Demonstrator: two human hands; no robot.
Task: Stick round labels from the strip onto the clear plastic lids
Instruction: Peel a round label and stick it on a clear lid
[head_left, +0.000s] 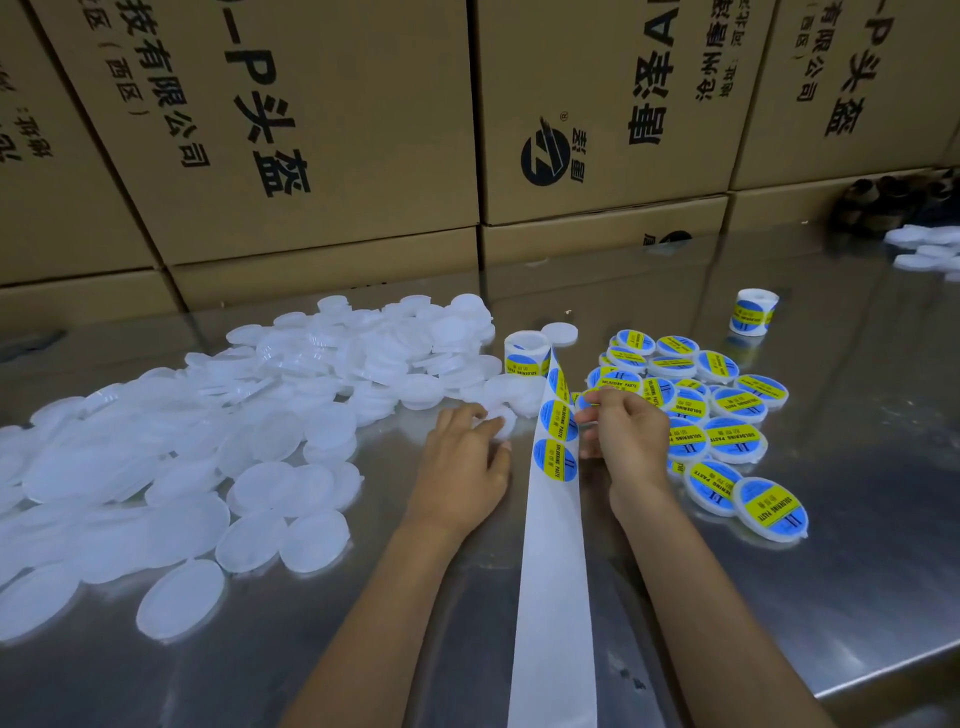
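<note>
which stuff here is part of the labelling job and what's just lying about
In use: white backing strip of round blue-and-yellow labels; label roll feeding it; heap of clear round plastic lids; labelled lids; left hand on a lid; right hand pinching a label.

Lying about: spare label roll; brown cardboard boxes.

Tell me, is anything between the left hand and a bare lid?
No. The left hand already touches a bare lid with its fingertips. The right hand pinches a label beside the strip.
</note>
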